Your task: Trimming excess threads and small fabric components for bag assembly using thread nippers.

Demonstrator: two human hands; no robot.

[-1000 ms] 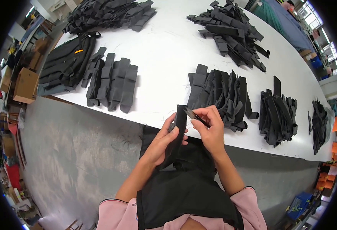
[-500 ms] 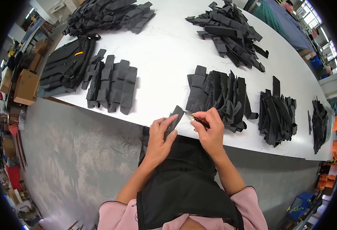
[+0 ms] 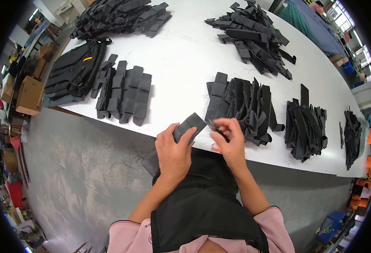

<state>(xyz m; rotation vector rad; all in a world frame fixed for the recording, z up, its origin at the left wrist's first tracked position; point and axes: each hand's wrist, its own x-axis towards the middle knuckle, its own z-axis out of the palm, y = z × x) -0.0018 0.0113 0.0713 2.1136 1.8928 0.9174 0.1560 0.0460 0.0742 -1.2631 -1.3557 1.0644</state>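
A dark grey fabric strip [image 3: 192,124] is pinched in my left hand [image 3: 173,154], its flat end angled up over the table's front edge. Behind the left wrist, a grey piece of cloth [image 3: 151,165] hangs below the edge; whether it is the same strip I cannot tell. My right hand [image 3: 232,143] is closed around small thread snips [image 3: 213,125]. Their blades point at the strip's right corner, close beside it. Just past the right hand lies a pile of dark strips [image 3: 240,105]. A small orange-red thing [image 3: 216,147] shows under that hand, too little to name.
On the white table [image 3: 177,71] are more strip piles: front left [image 3: 128,95], back left [image 3: 113,19], back right [image 3: 255,38], right [image 3: 306,126] and far right [image 3: 352,139]. A black backpack [image 3: 73,69] lies at the left. Cardboard boxes [image 3: 30,95] stand beyond it.
My left hand has shifted slightly left and turned the strip so its broad face shows. The snips have drawn a little away from it, blades now apart. Grey cloth now shows behind the left wrist.
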